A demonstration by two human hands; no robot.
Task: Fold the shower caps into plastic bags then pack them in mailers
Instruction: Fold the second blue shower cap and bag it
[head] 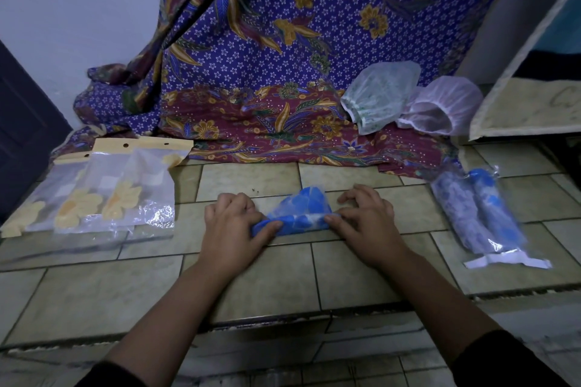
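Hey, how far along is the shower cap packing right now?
Done: two rolled blue caps sit in a clear bag at the right. In hand: the left hand and right hand are pressing and rolling a blue shower cap on the tiled surface. Left: a green-patterned cap and a white cap lie unfolded at the back, empty bags wait on the left, and no mailers are visible.
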